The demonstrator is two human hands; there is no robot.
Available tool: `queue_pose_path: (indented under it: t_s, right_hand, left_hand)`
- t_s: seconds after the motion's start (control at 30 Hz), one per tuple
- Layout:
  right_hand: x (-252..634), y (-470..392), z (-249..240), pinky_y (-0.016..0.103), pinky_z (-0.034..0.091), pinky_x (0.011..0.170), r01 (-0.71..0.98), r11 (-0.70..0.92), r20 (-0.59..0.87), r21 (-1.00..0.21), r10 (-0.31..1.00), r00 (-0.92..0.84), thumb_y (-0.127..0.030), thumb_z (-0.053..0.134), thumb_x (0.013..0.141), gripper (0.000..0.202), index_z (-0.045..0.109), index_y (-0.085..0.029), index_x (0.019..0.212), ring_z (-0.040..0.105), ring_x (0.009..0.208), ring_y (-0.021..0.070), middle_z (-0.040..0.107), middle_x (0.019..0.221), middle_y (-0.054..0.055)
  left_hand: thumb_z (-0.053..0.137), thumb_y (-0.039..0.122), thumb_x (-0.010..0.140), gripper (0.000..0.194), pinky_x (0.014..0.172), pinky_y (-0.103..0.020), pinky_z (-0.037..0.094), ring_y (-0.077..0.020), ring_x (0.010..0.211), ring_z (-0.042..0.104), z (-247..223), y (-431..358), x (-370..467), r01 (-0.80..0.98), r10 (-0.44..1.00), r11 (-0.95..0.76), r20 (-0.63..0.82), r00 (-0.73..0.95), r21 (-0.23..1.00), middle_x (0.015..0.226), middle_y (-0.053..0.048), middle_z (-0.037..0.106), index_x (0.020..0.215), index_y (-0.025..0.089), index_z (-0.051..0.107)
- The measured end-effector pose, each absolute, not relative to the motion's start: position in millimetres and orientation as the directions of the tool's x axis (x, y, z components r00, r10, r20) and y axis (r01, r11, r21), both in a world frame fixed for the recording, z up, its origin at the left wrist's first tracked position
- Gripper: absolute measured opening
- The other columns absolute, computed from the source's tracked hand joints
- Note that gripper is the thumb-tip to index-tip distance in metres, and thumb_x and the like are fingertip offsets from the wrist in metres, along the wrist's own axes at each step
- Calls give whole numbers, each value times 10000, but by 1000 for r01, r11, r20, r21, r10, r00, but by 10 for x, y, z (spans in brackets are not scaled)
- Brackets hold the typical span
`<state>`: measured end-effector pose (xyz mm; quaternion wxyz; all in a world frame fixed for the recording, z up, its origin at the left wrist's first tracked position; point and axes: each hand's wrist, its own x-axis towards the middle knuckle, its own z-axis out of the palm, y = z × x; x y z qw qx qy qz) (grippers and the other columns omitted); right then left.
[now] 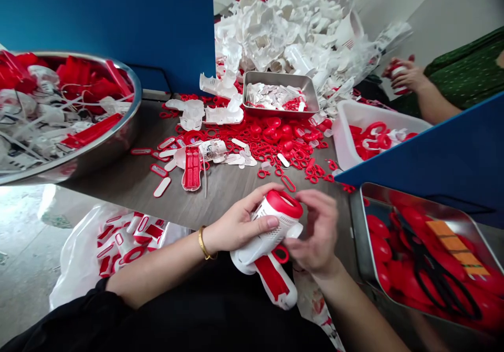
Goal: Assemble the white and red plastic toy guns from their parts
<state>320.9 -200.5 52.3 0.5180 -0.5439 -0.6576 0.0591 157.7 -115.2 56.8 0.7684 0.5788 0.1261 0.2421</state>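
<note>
My left hand (246, 220) is wrapped round the body of a white toy gun (252, 247), its thumb pressed along the side. The toy has a red ring (283, 203) at its upper end, a red trigger (280, 255) and a red panel in its handle (275, 281). A small whitish translucent piece (294, 230) sticks out from the toy's side. Right beside it is my right hand (317, 231), fingers curved and apart, slightly blurred; whether its fingertips touch the toy is unclear. On the table beyond lie an opened toy-gun shell (191, 168) and many loose red rings and clips (271, 142).
A steel basin (136, 92) of red and white parts stands left. Ahead, a metal tray (281, 112) holds small pieces, before a white shell heap (283, 31). Right are a white bin (346, 131) and a tray (360, 236) with black scissors (429, 268). A co-worker's hand (409, 76) shows behind a blue partition.
</note>
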Motion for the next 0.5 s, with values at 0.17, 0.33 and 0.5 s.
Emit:
queue_pose_path:
  t_s: [0.17, 0.33, 0.5]
  right_hand:
    - [3141, -1840, 628, 407, 514, 690, 747, 464, 778, -475, 619, 110, -422, 627, 766, 365, 536, -209, 1048, 558, 802, 216, 545, 896, 51]
    - [3084, -1772, 716, 346, 444, 581, 767, 418, 771, -487, 619, 152, -383, 571, 763, 253, 535, -207, 942, 497, 675, 176, 522, 783, 21]
    - [3061, -1788, 668, 333, 411, 586, 736, 394, 727, -551, 659, 192, -391, 582, 772, 224, 524, -215, 899, 463, 664, 167, 478, 749, 3]
  left_hand:
    - [650, 415, 838, 441, 716, -210, 456, -118, 798, 579, 508, -1219, 1672, -371, 537, 536, 33, 843, 758, 1012, -20, 611, 1222, 264, 493]
    - [704, 419, 781, 458, 642, -199, 451, -109, 702, 569, 530, -1275, 1745, -414, 578, 620, -31, 816, 667, 871, -7, 596, 1152, 223, 520]
    - [693, 452, 778, 455, 617, -207, 446, -110, 665, 557, 514, -1279, 1732, -412, 583, 628, -48, 811, 660, 843, -8, 591, 1120, 214, 510]
